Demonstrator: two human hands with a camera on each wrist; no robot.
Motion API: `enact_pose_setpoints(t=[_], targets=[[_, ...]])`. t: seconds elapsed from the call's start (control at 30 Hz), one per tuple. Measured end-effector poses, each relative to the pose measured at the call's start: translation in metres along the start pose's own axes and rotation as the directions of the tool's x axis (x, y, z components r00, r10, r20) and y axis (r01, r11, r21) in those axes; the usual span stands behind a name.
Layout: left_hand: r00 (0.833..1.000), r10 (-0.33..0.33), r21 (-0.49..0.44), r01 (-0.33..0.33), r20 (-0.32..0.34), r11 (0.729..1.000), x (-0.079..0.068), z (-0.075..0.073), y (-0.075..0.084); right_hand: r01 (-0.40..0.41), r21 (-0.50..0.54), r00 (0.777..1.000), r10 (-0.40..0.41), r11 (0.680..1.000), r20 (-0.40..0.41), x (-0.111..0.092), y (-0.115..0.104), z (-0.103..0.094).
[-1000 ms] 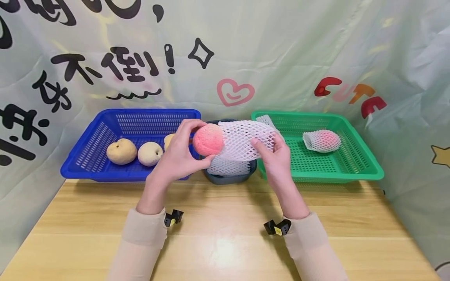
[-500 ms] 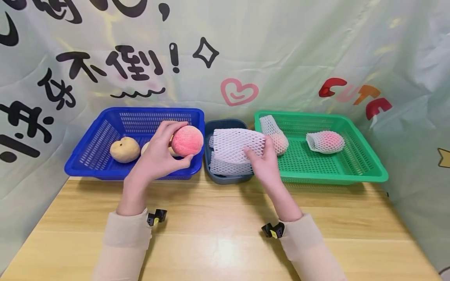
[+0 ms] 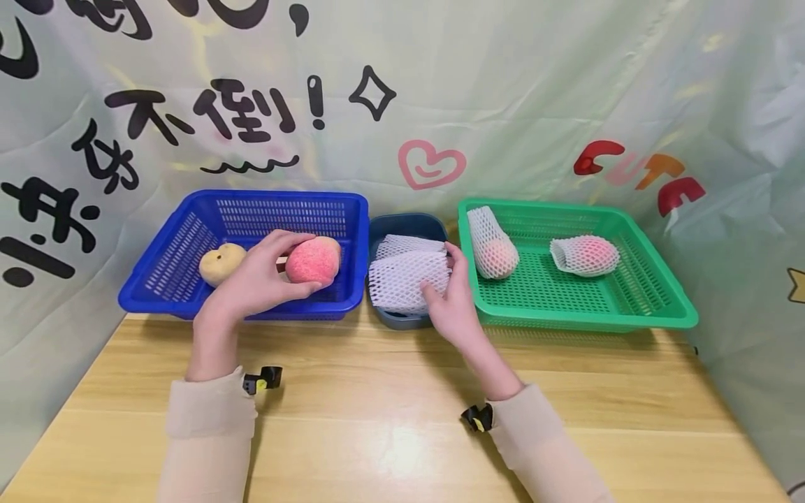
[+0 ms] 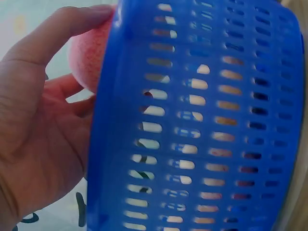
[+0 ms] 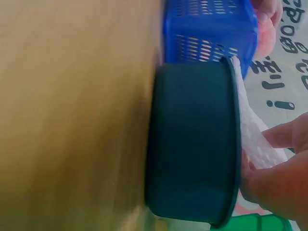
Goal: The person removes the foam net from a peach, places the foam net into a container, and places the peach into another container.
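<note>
My left hand (image 3: 254, 276) holds a pink peach (image 3: 314, 260) between thumb and fingers, low over the right half of the blue basket (image 3: 270, 209). In the left wrist view the peach (image 4: 86, 57) shows just above the basket's rim, partly hidden by the wall. A white foam net sleeve (image 3: 405, 283) is pinched by my right hand (image 3: 455, 304) at its right end, lying over the small grey-blue bin (image 3: 409, 223). More white foam net (image 3: 409, 244) shows behind it in that bin. A pale yellow fruit (image 3: 221, 264) rests in the blue basket, left of my hand.
To the right, a green basket (image 3: 585, 320) holds two netted peaches, one at its left end (image 3: 497, 255) and one near its middle (image 3: 588, 253). All the containers stand in a row at the back of the wooden table (image 3: 377, 419), against a printed cloth (image 3: 516, 105).
The left hand has carried the peach left and down, away from the foam net and over the blue basket. The right hand has lowered the foam net sleeve onto the small bin.
</note>
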State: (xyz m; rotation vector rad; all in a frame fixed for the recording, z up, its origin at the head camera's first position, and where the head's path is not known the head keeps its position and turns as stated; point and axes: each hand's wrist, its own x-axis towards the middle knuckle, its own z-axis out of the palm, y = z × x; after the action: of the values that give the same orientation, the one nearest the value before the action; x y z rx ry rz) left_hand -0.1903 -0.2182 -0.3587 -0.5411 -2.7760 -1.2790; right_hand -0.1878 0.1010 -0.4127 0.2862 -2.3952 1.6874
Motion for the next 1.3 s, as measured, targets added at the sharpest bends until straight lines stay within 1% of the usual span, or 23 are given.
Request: enact_pose_setpoints(t=[0.07, 0.17, 0.3, 0.4, 0.53, 0.67, 0.77, 0.83, 0.9, 0.93, 1.07, 1.13, 1.3], targets=[[0.999, -0.023, -0.018, 0.024, 0.028, 1.0, 0.0, -0.001, -0.004, 0.041, -0.06, 0.999, -0.041, 0.997, 0.007, -0.001, 0.003, 0.003], [0.996, -0.062, -0.032, 0.065, 0.069, 0.997, 0.001, -0.001, -0.009, 0.087, -0.159, 0.996, -0.083, 0.983, 0.029, -0.003, 0.006, 0.006], [0.988, -0.11, -0.035, 0.114, 0.112, 0.993, 0.001, 0.0, -0.017, 0.129, -0.294, 0.99, -0.106, 0.947, 0.093, -0.004, 0.007, 0.007], [0.984, -0.118, -0.035, 0.123, 0.132, 0.992, 0.002, 0.001, -0.023, 0.147, -0.372, 0.984, -0.099, 0.916, 0.147, -0.006, 0.006, 0.007], [0.981, -0.121, -0.012, 0.124, 0.154, 0.992, 0.004, 0.001, -0.026, 0.174, -0.434, 0.976, -0.097, 0.884, 0.193, -0.007, 0.005, 0.007], [0.975, -0.124, 0.018, 0.123, 0.184, 0.992, 0.006, 0.001, -0.029, 0.23, -0.468, 0.965, -0.139, 0.853, 0.221, -0.006, 0.006, 0.006], [0.973, -0.113, 0.028, 0.11, 0.202, 0.994, 0.008, 0.002, -0.032, 0.293, -0.49, 0.949, -0.189, 0.821, 0.251, -0.005, 0.006, 0.005], [0.971, -0.107, 0.037, 0.101, 0.214, 0.994, 0.01, 0.002, -0.034, 0.323, -0.502, 0.938, -0.203, 0.802, 0.28, -0.004, 0.006, 0.004], [0.967, -0.117, 0.051, 0.108, 0.226, 0.993, 0.011, 0.003, -0.036, 0.34, -0.523, 0.929, -0.192, 0.782, 0.317, -0.004, 0.006, 0.003], [0.964, -0.124, 0.06, 0.113, 0.235, 0.992, 0.011, 0.003, -0.036, 0.339, -0.534, 0.926, -0.173, 0.774, 0.336, -0.004, 0.005, 0.003], [0.944, -0.175, 0.083, 0.158, 0.28, 0.984, 0.011, 0.003, -0.037, 0.324, -0.588, 0.909, -0.071, 0.741, 0.412, -0.004, 0.005, 0.0], [0.936, -0.194, 0.098, 0.172, 0.295, 0.98, 0.011, 0.003, -0.036, 0.324, -0.6, 0.897, -0.035, 0.731, 0.441, -0.004, 0.004, 0.0], [0.923, -0.232, 0.139, 0.198, 0.305, 0.97, 0.012, 0.004, -0.033, 0.336, -0.585, 0.87, -0.006, 0.738, 0.493, -0.003, 0.004, -0.002]])
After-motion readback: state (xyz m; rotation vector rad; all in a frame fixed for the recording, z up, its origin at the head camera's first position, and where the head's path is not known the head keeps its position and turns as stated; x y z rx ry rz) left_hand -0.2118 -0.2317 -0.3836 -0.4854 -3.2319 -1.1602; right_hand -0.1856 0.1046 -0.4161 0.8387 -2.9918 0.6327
